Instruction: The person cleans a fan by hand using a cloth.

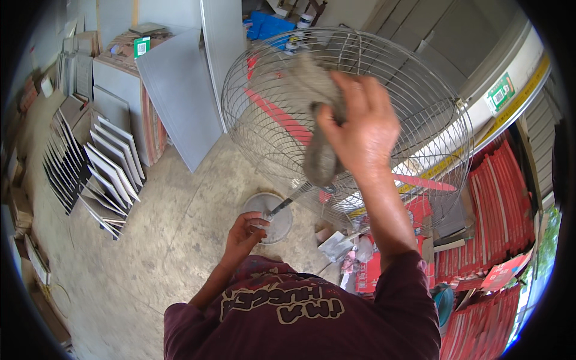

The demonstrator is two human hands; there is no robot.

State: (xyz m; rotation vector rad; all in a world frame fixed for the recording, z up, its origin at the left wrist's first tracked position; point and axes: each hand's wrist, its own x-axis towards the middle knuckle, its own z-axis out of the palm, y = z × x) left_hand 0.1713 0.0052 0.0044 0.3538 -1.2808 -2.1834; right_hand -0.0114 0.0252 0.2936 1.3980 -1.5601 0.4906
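A large standing fan with a wire cage (429,102) and red blades (282,117) leans across the upper middle. Its dusty grey motor housing (320,159) faces me, and a thin pole (294,197) runs down to a round grey base (281,231). My right hand (366,123) is closed on a grey rag (312,78), smeared by motion, above the housing at the back of the cage. Low by the pole's foot, my left hand (247,233) has its fingers curled together. A small pale spot shows between them; whether they grip the pole is unclear.
Tile samples (114,159) stand in racks at left, with large grey panels (180,96) leaning behind. Stacked red boxes (501,204) fill the right side. A blue bag (270,27) lies beyond the fan. Concrete floor (174,210) stretches between.
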